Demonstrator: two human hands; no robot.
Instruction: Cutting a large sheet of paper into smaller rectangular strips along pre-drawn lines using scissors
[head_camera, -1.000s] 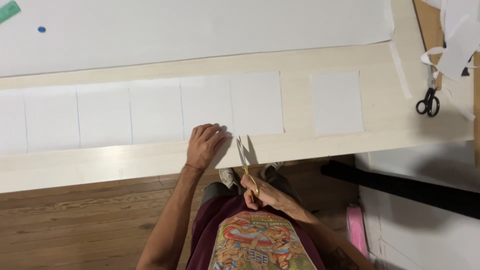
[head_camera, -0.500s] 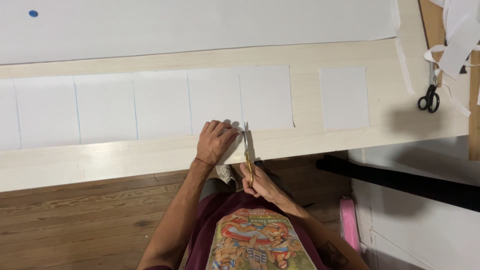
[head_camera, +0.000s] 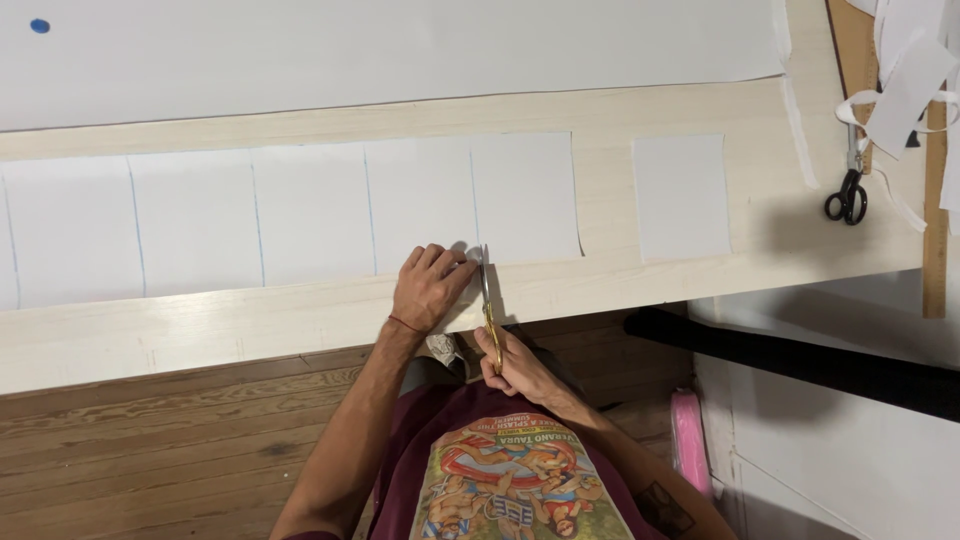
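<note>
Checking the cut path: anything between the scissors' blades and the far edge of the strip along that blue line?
Nothing visible. The gold scissors in the right hand sit at the near edge of the paper strip, on the blue line. The left hand presses the paper just left of the line. The paper ahead is bare.

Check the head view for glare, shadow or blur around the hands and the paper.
Head view: even, soft light, no glare on the paper strip; sharp focus on the left hand, right hand and gold scissors; a soft shadow falls on the table near the black scissors; edges bow slightly.
</note>
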